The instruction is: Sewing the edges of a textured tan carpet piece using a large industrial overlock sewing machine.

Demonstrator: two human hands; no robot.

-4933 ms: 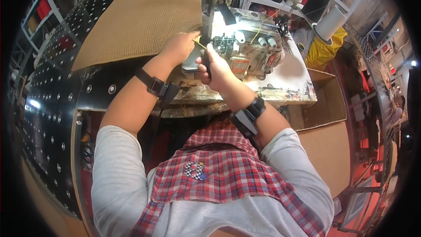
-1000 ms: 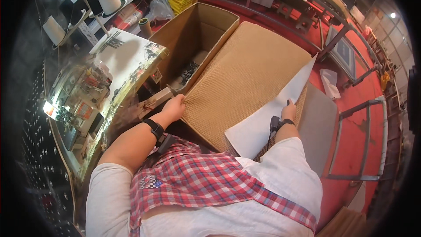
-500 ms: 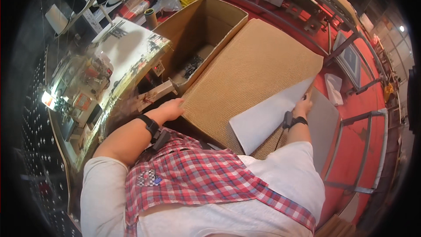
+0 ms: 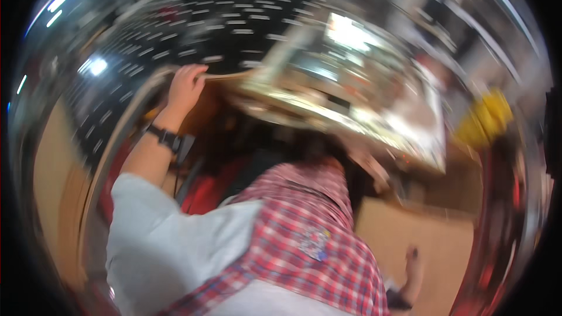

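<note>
My left hand (image 4: pixel 186 89) has hold of the upper rim of a brown cardboard box (image 4: pixel 100 190), fingers bent over its corner. A dark band with a small box sits on that wrist. Low on the right, my right hand (image 4: pixel 413 274) is smeared by motion over the tan woven sheet (image 4: pixel 427 235). A small dark spot shows at its fingertips; whether it holds anything is unclear. The white panel seen before does not show in this picture.
A sewing-machine table (image 4: pixel 351 114) with a bright lamp stands ahead, its worn edge close to me. An open carton (image 4: pixel 448 190) and a yellow sack (image 4: pixel 485 118) are on the right. Beyond my left hand runs a black perforated panel (image 4: pixel 199 20).
My view has swung left, blurring the picture. My left hand has gone from the tan sheet's edge to the box rim. The right hand no longer shows a white panel in it.
</note>
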